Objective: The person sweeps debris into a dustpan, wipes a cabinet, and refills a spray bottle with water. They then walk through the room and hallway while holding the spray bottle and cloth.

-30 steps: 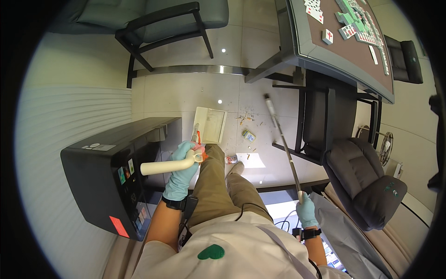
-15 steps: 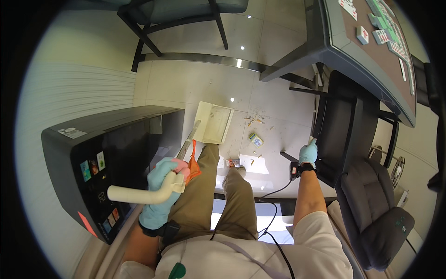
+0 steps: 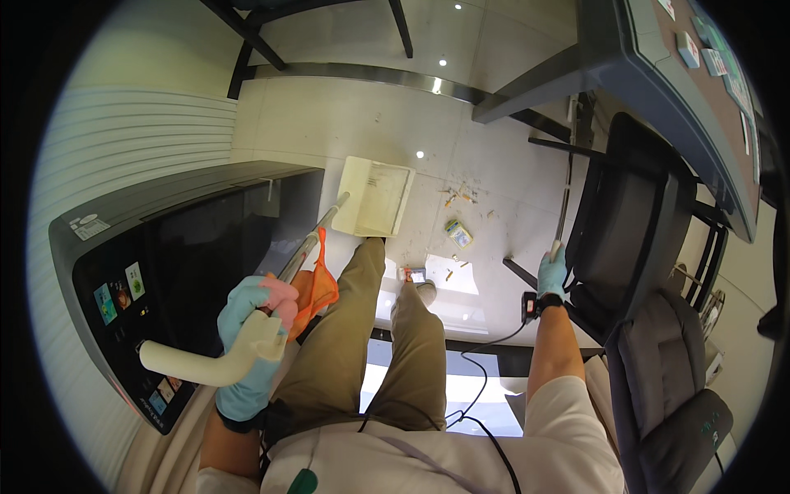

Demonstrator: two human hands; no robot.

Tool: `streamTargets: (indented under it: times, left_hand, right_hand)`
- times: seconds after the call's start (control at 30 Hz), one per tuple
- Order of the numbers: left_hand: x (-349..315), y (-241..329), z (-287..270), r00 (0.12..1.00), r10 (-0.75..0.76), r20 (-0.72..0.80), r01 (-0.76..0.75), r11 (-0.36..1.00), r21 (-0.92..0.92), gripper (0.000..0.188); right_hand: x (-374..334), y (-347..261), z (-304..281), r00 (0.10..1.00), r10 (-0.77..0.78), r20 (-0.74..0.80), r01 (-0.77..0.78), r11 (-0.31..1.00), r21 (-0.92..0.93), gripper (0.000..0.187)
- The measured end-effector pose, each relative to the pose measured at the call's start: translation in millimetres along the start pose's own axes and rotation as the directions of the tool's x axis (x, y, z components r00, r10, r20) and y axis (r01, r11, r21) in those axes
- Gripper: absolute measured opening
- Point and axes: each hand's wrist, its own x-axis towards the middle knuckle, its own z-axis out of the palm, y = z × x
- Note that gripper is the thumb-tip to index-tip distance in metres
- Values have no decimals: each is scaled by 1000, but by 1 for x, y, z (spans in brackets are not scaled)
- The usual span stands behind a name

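My left hand point(image 3: 239, 379), in a blue glove with pink fingertips, is closed around the handle of a long-handled dustpan point(image 3: 388, 198). The handle's cream curved end point(image 3: 185, 362) sticks out past my fist. An orange plastic bag or cloth point(image 3: 315, 290) hangs beside the handle. The pan lies on the tiles just beyond my left foot. At the right, my blue-gloved right hand point(image 3: 552, 274) grips a long thin pole point(image 3: 565, 198) by its pale end. That pole runs forward beside a black chair; its far end is hidden near the table leg.
Cigarette butts point(image 3: 461, 196), a small yellow-and-blue pack point(image 3: 458, 234) and another small box point(image 3: 414, 274) lie on the floor. A dark cabinet point(image 3: 206, 230) stands left. The black chair point(image 3: 634, 206), a grey padded seat point(image 3: 665, 370) and a table with tiles point(image 3: 650, 82) line the right.
The view has shifted slightly. My left hand is lower and farther left with the dustpan handle, and more of the orange material shows. The pole in my right hand now shows along the chair.
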Motion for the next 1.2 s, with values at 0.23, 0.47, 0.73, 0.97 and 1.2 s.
streamTargets:
  times: [0.23,0.47,0.73,0.97,1.2]
  left_hand:
    - [6,-4,5,999,1,-42,0,999,36,26]
    - [13,-7,4,993,-41,-113,55,991,123,13]
    - [-4,-6,4,993,-73,-94,90,979,185,12]
    - [-90,28,-13,993,7,-116,20,974,224,14]
    - [-144,48,-34,996,45,-78,-23,967,255,11]
  right_hand:
    - [-131,47,-31,939,208,272,-138,957,-255,67]
    - [-307,20,-158,845,93,527,99,941,-325,79]
    - [-305,-8,-219,911,244,333,-228,970,-87,54]
    - [-255,-27,-126,837,141,529,6,964,-267,56]
    - [-368,-25,-232,696,89,713,59,982,-181,61]
